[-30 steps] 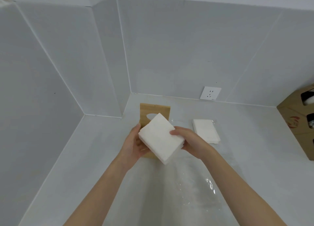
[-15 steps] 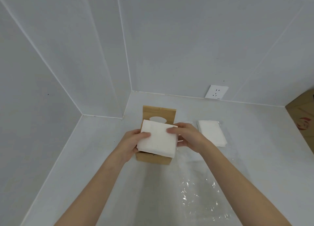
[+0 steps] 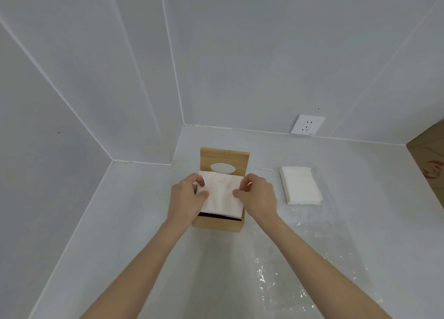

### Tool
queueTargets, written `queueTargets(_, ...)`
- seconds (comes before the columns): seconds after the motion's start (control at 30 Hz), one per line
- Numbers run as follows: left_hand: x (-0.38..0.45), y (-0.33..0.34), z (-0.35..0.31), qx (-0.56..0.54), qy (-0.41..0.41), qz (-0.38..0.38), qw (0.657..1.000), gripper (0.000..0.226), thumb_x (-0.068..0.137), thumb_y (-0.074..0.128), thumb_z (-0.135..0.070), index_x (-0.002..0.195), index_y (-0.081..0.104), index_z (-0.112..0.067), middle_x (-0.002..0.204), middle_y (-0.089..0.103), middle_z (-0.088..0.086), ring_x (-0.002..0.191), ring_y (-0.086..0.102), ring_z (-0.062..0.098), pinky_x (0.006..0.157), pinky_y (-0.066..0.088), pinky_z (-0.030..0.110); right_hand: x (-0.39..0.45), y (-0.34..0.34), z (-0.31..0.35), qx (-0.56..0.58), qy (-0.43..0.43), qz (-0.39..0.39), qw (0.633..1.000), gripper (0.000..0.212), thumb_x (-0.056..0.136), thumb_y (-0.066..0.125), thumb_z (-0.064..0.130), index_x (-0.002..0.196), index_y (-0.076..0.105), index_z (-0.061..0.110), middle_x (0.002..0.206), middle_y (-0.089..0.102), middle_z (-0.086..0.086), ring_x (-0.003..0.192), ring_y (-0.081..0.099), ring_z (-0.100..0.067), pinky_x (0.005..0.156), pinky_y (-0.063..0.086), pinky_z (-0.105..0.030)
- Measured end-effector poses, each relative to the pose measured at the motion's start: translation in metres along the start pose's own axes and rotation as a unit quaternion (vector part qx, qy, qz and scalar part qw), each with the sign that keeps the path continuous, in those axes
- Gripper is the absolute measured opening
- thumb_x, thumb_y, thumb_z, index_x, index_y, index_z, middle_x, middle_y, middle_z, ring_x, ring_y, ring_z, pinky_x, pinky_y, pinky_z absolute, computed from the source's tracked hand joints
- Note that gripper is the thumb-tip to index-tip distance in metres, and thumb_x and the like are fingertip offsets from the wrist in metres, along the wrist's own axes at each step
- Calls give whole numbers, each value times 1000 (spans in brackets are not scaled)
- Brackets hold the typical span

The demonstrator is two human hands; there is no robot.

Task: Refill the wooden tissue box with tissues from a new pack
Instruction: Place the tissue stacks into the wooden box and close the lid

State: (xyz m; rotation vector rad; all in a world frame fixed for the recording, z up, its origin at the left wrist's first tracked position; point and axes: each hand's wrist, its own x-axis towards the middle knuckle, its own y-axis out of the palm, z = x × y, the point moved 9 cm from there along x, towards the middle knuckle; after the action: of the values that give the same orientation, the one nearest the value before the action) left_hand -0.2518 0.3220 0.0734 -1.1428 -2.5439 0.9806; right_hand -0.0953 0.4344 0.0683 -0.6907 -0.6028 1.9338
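Observation:
A wooden tissue box [image 3: 217,225] stands on the white counter near the wall corner, its lid [image 3: 224,159] with an oval slot slid back toward the wall. A white tissue stack [image 3: 221,195] lies in the open top of the box, with a dark gap showing at its near edge. My left hand [image 3: 186,198] pinches the stack's left side and my right hand [image 3: 258,198] pinches its right side. A second white tissue stack [image 3: 300,185] lies on the counter to the right.
Clear plastic wrap [image 3: 312,258] is spread on the counter at the right, reaching under the second stack. A wall socket [image 3: 307,124] sits on the back wall. A cardboard box [image 3: 430,165] stands at the far right edge. Walls close in at the left and back.
Both hands carried the tissue stack from above the counter down onto the box, turning it square. It now sits in the box's open top.

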Motion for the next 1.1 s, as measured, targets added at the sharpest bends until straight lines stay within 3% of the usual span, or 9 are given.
queueTargets(0.1, 1, 2, 2, 61, -2, -4, 998, 17, 74, 67, -14, 77, 52, -23, 77, 68, 14, 73, 60, 27, 60, 46, 30, -1, 5, 2, -49, -12, -2, 999, 11, 73, 60, 15, 71, 51, 21, 68, 57, 5, 73, 54, -19, 54, 36, -25)
queueTargets(0.27, 2, -1, 3, 121, 35, -14, 992, 30, 70, 73, -22, 85, 48, -19, 86, 64, 6, 91, 53, 21, 65, 36, 26, -2, 3, 3, -98, -71, -5, 993, 11, 78, 61, 21, 87, 56, 17, 88, 65, -5, 96, 49, -19, 68, 37, -28)
queueTargets(0.4, 5, 4, 3, 95, 50, 32, 994, 63, 72, 74, -30, 123, 39, -17, 88, 63, 1, 96, 50, 20, 79, 38, 30, 1, 6, 1, -85, -75, 32, 993, 35, 80, 63, 23, 110, 46, 15, 93, 65, -4, 99, 51, -18, 68, 40, -30)
queueTargets(0.47, 8, 5, 7, 56, 39, 61, 996, 62, 79, 66, -38, 132, 37, -23, 89, 56, -3, 98, 49, 18, 85, 38, 31, 2, 6, 1, -69, -81, 53, 993, 42, 80, 63, 23, 117, 45, 18, 94, 65, -3, 97, 51, -17, 69, 39, -29)
queueTargets(0.57, 14, 2, 11, 11, 22, 72, 997, 40, 87, 56, -34, 125, 50, -24, 89, 52, -4, 100, 54, 18, 84, 35, 24, 3, 6, -5, -33, -66, 75, 994, 40, 81, 61, 25, 119, 49, 20, 96, 63, -1, 92, 50, -15, 72, 37, -27)
queueTargets(0.7, 19, 1, 9, 16, 28, 64, 997, 29, 86, 60, -28, 112, 59, -16, 85, 58, -3, 102, 53, 17, 81, 36, 25, 5, 1, -5, 18, -57, 51, 997, 28, 84, 61, 23, 110, 59, 14, 85, 58, 5, 91, 50, -17, 74, 37, -24)
queueTargets(0.87, 18, -3, 5, 44, 20, -6, 999, 21, 82, 64, -25, 96, 67, -10, 79, 66, 1, 101, 54, 21, 82, 40, 31, 9, -2, -6, 48, -15, 10, 999, 24, 79, 63, 15, 101, 67, 7, 85, 66, -3, 85, 59, -19, 71, 39, -23)
queueTargets(1.0, 16, -2, -3, 151, 22, -60, 987, 21, 81, 62, -27, 85, 69, -8, 81, 72, 8, 100, 53, 25, 83, 38, 36, 8, 1, 0, 4, -10, -13, 1000, 20, 79, 57, 15, 94, 68, 6, 87, 69, -8, 90, 58, -24, 70, 45, -28)
queueTargets(1.1, 16, 6, -11, 248, 68, -57, 965, 23, 82, 58, -29, 79, 69, -9, 78, 69, 7, 103, 51, 21, 84, 27, 34, 6, 8, 11, -136, -57, -21, 989, 17, 81, 51, 17, 79, 63, 6, 78, 64, -10, 89, 50, -24, 65, 40, -31)
